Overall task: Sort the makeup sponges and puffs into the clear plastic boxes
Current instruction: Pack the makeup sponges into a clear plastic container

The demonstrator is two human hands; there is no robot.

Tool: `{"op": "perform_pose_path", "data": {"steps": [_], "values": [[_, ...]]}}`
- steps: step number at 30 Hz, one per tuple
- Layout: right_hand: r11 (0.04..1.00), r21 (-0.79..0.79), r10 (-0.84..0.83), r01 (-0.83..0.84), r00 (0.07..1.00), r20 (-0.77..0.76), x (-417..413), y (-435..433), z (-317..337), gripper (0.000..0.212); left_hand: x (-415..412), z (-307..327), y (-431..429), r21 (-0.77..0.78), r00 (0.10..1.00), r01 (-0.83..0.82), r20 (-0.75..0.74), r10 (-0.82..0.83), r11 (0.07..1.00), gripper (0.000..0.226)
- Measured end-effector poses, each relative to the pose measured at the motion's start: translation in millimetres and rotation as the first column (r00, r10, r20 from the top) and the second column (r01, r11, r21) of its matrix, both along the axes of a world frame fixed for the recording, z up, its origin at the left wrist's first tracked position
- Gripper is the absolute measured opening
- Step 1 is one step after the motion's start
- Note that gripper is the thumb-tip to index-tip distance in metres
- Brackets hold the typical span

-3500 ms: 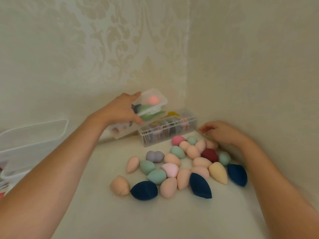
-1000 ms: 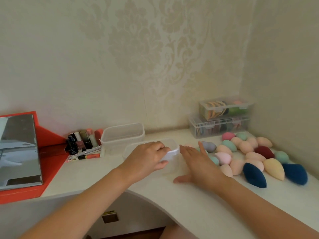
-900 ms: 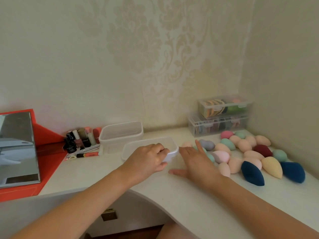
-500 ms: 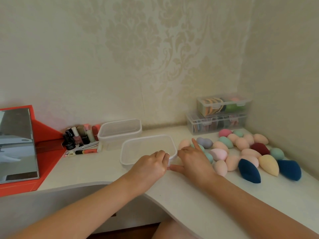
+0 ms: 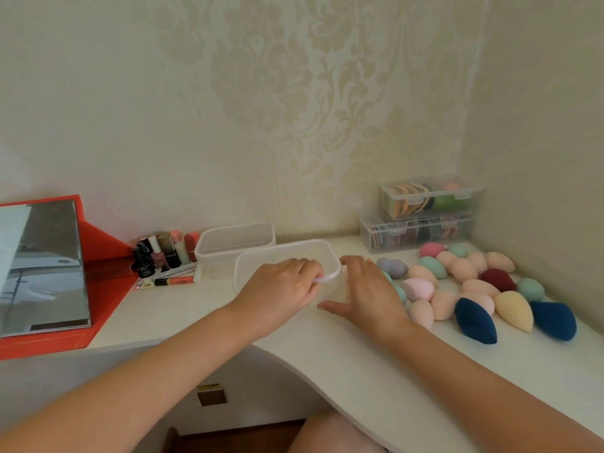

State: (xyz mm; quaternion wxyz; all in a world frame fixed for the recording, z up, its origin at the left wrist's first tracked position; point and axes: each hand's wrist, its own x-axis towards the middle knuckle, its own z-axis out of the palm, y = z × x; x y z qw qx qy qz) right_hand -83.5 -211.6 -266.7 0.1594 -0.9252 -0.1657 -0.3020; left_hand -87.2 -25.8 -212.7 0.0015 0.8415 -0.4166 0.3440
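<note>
Right of the spread right hand (image 5: 366, 289) the sponges (image 5: 462, 269) are heaped, while the clear box (image 5: 284, 247) is gripped by the left hand (image 5: 281, 289).

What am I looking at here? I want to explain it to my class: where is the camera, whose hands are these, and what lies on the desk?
There is no machine: a person wears a wide-angle camera on the head, so the single picture looks down at their own arms. The left hand grips the near rim of an empty clear plastic box; the right hand lies flat beside it, fingers straight. A second empty box stands behind. On the white desk, to the right, lie loose egg-shaped makeup sponges in peach, mint, pink, dark red and navy. In the corner two lidded clear boxes are stacked, holding puffs. To the left stand nail polish bottles and a mirror.
</note>
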Motion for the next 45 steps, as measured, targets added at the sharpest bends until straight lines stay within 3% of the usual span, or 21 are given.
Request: {"op": "perform_pose_path", "data": {"steps": [3,6,12,18,26,30,34,36,39,43,45], "values": [[0.993,0.117,-0.004,-0.008,0.995,0.104,-2.3,-1.2,2.6,0.069,8.2,14.1,-5.2,-0.017,0.997,-0.072,0.009,0.072,0.997,0.027],[0.992,0.11,0.045,-0.058,0.992,0.116,-3.7,-3.4,5.9,0.063,15.3,30.3,-10.7,-0.055,0.991,-0.121,0.041,0.124,0.991,0.023],[0.973,-0.035,0.227,-0.228,0.974,-0.014,-4.0,-10.5,6.5,0.019,54.4,71.3,-6.3,-0.219,0.935,-0.301,-0.257,0.243,0.928,0.016],[0.964,-0.033,0.255,-0.265,0.949,-0.185,-2.6,-25.8,11.1,0.029,105.9,79.1,20.2,-0.32,0.863,-0.474,-0.354,0.361,0.82,0.02],[0.962,-0.047,0.245,-0.27,0.924,-0.293,-3.9,-30.0,17.3,0.032,131.9,-3.0,62.5,-0.276,0.816,-0.551,-0.376,0.439,0.787,0.023],[0.966,-0.053,0.223,-0.253,0.918,-0.327,-5.2,-29.0,18.4,0.041,127.0,-27.2,65.2,-0.35,0.793,-0.564,-0.482,0.372,0.748,0.031],[0.97,0.144,0.24,-0.197,0.878,-0.414,-11.6,-36.5,33.2,0.065,84.3,-15.8,50.1,-0.649,0.887,-0.441,-0.42,0.191,0.62,0.029],[0.971,0.218,0.178,-0.1,0.91,-0.374,-11.7,-47.0,42.0,0.051,49.1,-16.5,40.4,-0.746,0.929,-0.333,-0.363,0.067,0.576,0.034],[0.995,0.079,-0.027,0.057,0.939,-0.344,-3.9,-65.6,50.3,0.026,6.6,-29.1,30.4,-0.735,0.942,-0.201,-0.326,-0.078,0.647,0.038],[0.967,-0.214,-0.234,0.135,0.799,-0.554,-2.3,-66.3,50.6,0.028,-17.0,-49.7,29.2,-0.645,0.923,-0.145,-0.361,-0.132,0.75,0.034],[0.962,-0.244,-0.249,0.125,0.768,-0.59,-5.0,-65.1,50.0,0.035,-21.8,-60.2,29.0,-0.59,0.929,-0.126,-0.351,-0.113,0.797,0.043]]}}
